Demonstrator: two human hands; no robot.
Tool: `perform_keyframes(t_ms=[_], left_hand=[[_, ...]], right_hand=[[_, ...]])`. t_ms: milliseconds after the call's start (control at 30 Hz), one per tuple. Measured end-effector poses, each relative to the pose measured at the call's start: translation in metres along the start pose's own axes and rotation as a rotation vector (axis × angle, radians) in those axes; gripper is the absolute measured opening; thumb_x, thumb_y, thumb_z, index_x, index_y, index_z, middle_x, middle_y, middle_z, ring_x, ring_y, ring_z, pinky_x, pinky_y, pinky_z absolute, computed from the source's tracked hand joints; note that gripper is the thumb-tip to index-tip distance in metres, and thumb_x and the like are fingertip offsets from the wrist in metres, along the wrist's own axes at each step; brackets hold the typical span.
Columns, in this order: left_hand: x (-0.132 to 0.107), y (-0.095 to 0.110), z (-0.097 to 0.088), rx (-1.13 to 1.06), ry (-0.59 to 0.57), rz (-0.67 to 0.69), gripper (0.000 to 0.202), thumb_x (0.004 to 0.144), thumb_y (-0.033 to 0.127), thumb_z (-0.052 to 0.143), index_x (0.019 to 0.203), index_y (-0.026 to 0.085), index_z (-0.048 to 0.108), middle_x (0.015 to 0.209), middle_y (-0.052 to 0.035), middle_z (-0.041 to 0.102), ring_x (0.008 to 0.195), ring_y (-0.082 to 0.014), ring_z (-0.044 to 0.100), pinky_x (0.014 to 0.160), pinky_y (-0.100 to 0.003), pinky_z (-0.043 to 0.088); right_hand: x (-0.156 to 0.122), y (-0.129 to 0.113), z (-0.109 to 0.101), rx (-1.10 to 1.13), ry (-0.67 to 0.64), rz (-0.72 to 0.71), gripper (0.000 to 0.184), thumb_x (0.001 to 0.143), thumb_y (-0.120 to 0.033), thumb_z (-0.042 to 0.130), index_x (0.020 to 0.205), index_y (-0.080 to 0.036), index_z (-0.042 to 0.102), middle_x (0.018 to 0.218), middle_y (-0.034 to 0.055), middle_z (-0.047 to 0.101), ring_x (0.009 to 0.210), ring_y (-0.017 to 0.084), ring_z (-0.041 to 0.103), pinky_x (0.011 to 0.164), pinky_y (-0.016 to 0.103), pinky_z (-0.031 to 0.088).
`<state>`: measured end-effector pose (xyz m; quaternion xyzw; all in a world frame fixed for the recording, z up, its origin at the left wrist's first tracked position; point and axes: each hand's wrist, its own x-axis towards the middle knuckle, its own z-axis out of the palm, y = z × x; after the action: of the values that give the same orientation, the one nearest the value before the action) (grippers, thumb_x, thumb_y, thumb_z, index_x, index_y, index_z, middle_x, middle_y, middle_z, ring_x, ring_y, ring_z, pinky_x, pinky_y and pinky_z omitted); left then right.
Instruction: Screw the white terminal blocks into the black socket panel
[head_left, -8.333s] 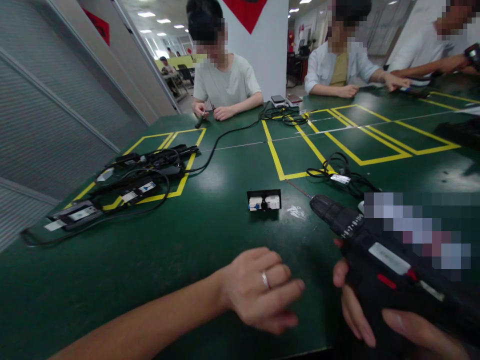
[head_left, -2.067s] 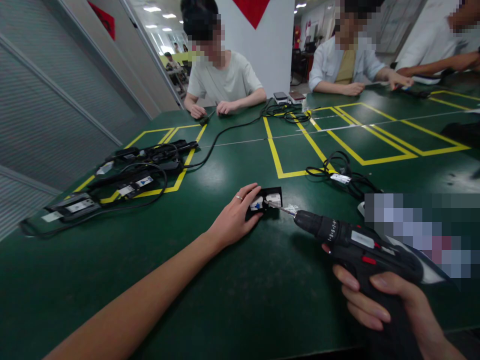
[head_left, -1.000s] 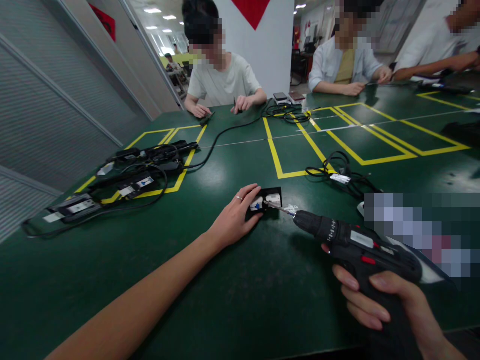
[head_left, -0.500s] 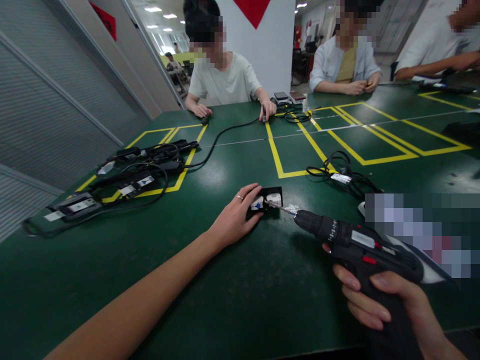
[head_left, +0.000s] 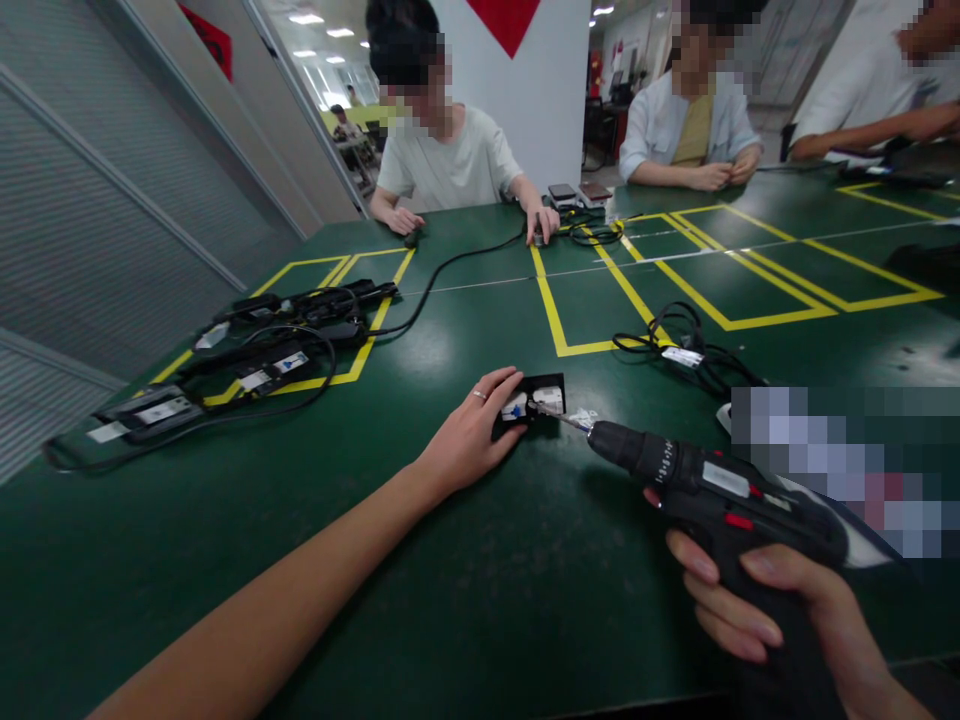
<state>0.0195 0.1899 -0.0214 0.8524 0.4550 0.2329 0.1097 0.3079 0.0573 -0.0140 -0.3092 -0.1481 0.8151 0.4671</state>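
My left hand (head_left: 474, 432) grips a small black box-shaped device (head_left: 553, 381) with white labels, holding it down on the green table. Its fingers lie over the far side and the thumb presses the near side. My right hand (head_left: 757, 590) is wrapped round the handle of a black cordless drill (head_left: 705, 490) with red switches. From the chuck a long thin bit (head_left: 570, 418) points left, its tip at the middle of the device between the labels. Whether the tip sits in a screw is too small to tell. A crumpled clear scrap (head_left: 583, 416) lies beside the bit.
Black power adapters with cables (head_left: 285, 350) lie at left within yellow tape lines. A coiled black cable (head_left: 679, 350) is beyond the drill. At right lies a blurred-out sheet (head_left: 840, 480). Across the green table (head_left: 465, 600) sit co-workers; one person's hand (head_left: 541, 222) touches a cable end.
My hands, the drill and the device stay practically in place. Across the table, the co-worker's hand on the cable end has shifted slightly to the right.
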Motion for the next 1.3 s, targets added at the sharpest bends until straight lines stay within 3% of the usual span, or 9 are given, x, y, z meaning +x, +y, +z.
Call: perform_keyframes(t_ms=[833, 1300], left_hand=[[0.0004, 0.0002, 0.0006, -0.021, 0.010, -0.001, 0.061, 0.085, 0.025, 0.051, 0.141, 0.025, 0.025, 0.144, -0.0098, 0.031, 0.131, -0.0294, 0.037, 0.109, -0.051, 0.036], [-0.0001, 0.0003, 0.0000, -0.004, 0.001, -0.003, 0.062, 0.085, 0.025, 0.052, 0.141, 0.025, 0.024, 0.144, -0.0088, 0.031, 0.131, -0.0283, 0.037, 0.109, -0.048, 0.036]], right_hand=[[0.0007, -0.0009, 0.0002, 0.011, -0.014, -0.021, 0.060, 0.067, -0.023, 0.056, 0.127, -0.018, 0.049, 0.074, 0.0045, 0.055, 0.037, 0.003, 0.024, 0.037, 0.022, 0.028], [0.0005, -0.0007, -0.0013, 0.018, -0.036, -0.014, 0.058, 0.069, -0.022, 0.055, 0.127, -0.018, 0.050, 0.075, 0.0040, 0.053, 0.038, 0.003, 0.024, 0.038, 0.023, 0.028]])
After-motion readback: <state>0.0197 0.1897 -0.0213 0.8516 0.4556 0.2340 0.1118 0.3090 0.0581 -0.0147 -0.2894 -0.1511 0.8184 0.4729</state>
